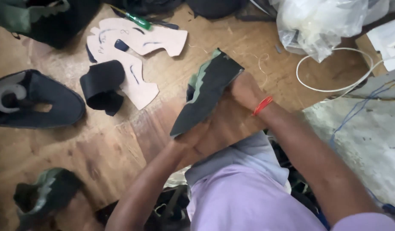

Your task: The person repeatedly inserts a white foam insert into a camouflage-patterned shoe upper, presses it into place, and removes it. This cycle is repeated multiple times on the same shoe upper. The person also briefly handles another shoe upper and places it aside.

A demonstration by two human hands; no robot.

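A black shoe upper with green trim (pixel 206 92) is held up above a wooden board, tilted with its toe pointing down-left. My left hand (pixel 193 137) grips its lower toe end from below. My right hand (pixel 244 90), with a red thread on the wrist, holds the heel end at the upper right. Both hands are closed on the upper.
Beige cardboard patterns (pixel 135 42) and a folded black piece (pixel 102 85) lie at the upper left, with a green-handled screwdriver (pixel 135 19) beyond. Another dark upper (pixel 39 100) rests at the left, and a green-black one (pixel 43 194) at the lower left. Plastic bags (pixel 321 23) and a white cable (pixel 334 70) are at the right.
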